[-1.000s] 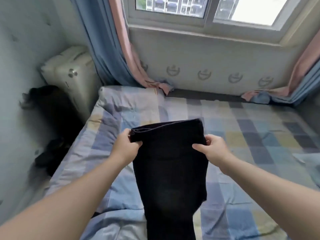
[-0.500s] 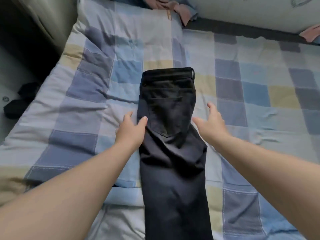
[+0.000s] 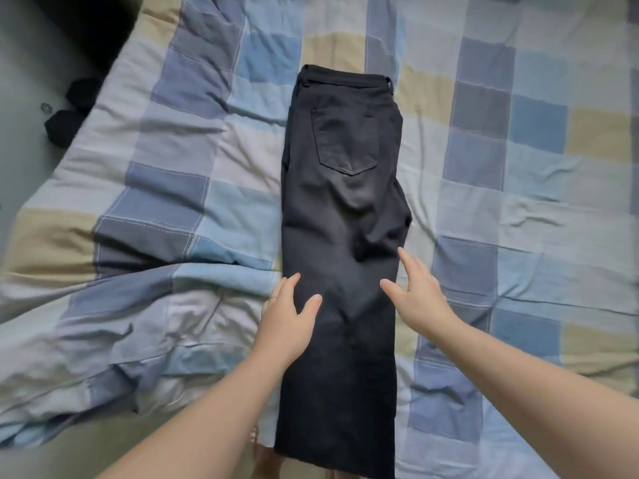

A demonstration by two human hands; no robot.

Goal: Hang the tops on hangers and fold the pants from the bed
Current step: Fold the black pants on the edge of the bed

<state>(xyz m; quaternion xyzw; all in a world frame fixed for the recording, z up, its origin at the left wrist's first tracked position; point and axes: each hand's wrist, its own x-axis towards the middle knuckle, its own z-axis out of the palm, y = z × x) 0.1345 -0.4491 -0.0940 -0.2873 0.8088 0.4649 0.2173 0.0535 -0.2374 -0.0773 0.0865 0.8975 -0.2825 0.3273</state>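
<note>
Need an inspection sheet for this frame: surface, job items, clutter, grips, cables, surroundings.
Surface: bed, rumpled checked quilt.
Job's things: black pants, halved lengthwise, lying flat, waistband at the far end, back pocket up, legs running to the near edge. No tops or hangers seen.
Clutter: dark items on the floor left of the bed, too blurred to identify.
Grips: left hand and right hand, fingers straight, at the pants' side edges, holding nothing.
Cables: nothing seen.
Surroundings: grey floor at left.
</note>
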